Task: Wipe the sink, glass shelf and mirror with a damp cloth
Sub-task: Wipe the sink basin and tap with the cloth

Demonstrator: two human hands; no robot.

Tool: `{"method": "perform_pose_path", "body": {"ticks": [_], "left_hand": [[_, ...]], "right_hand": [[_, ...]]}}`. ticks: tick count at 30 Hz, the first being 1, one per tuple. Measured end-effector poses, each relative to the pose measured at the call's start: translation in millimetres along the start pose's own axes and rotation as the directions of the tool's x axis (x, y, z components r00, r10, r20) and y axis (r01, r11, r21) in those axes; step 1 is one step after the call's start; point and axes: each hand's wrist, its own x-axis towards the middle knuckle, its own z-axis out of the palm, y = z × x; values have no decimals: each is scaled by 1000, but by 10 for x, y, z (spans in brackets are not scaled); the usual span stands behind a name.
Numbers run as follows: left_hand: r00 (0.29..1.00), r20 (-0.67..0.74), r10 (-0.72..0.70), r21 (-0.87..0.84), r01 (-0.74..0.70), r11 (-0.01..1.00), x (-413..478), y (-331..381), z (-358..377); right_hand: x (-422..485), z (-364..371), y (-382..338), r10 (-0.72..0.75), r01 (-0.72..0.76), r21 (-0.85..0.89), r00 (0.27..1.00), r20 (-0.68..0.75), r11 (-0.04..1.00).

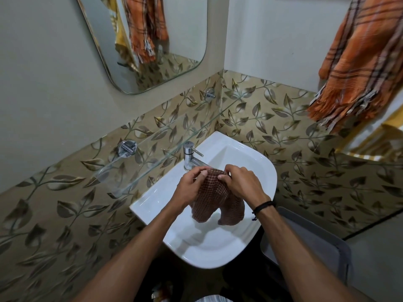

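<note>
The room was a small tiled bathroom corner, with the mirror on the wall, the glass shelf running beneath it and the white sink below, and none of the three showed any sign of wiping, so I judged the job barely begun. Over the basin, just under the tap, the left hand and right hand each pinched the top edge of the brown waffle cloth, which hung lengthwise downward, its two lower corners pointing into the bowl.
</note>
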Motion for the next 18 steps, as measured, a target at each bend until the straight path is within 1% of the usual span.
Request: {"method": "perform_pose_path", "body": {"ticks": [1, 3, 5, 6, 7, 8, 9, 10, 12, 13, 14, 15, 16, 18], "left_hand": [[999, 29, -13, -5, 13, 1000, 0, -4, 4], [998, 59, -36, 29, 34, 999, 11, -32, 26], [999, 35, -23, 86, 19, 996, 26, -56, 62], [1000, 9, -1, 110, 0, 994, 37, -72, 77], [1000, -23, 18, 119, -15, 993, 44, -87, 83], [998, -53, 25, 105, -20, 994, 42, -97, 85], [997, -76, 18, 70, -13, 997, 30, -95, 89], [996, -89, 7, 32, -4, 999, 12, -94, 90], [996, -84, -9, -29, 6, 1000, -28, -83, 91], [997, -77, -14, -64, 9, 998, -40, -80, 88], [997, -72, -14, -102, 7, 995, -57, -68, 76], [997, -73, -7, -130, -3, 992, -67, -56, 60], [997, -77, 9, -147, -21, 989, -73, -47, 38], [995, -91, 36, -157, -50, 986, -77, -40, -12]], "right_hand": [[13, 20, 6, 38, -40, 63, 999, 30, 997], [41, 63, -2, 116, -145, 281, 986, 120, 949], [67, 96, -33, 167, -258, 528, 962, 215, 809], [72, 91, -56, 191, -310, 615, 948, 254, 725], [80, 81, -74, 209, -341, 665, 939, 274, 664], [91, 79, -82, 218, -349, 686, 937, 274, 638], [107, 82, -79, 217, -340, 675, 940, 262, 655], [134, 93, -60, 201, -310, 626, 949, 241, 716], [171, 115, -6, 132, -207, 414, 971, 201, 886], [178, 137, 20, 92, -142, 287, 979, 180, 947], [178, 165, 43, 45, -74, 190, 987, 155, 979], [176, 193, 68, -4, -15, 133, 990, 140, 991], [172, 213, 91, -49, 35, 103, 988, 145, 994], [164, 242, 148, -113, 88, 123, 969, 218, 988]]}}
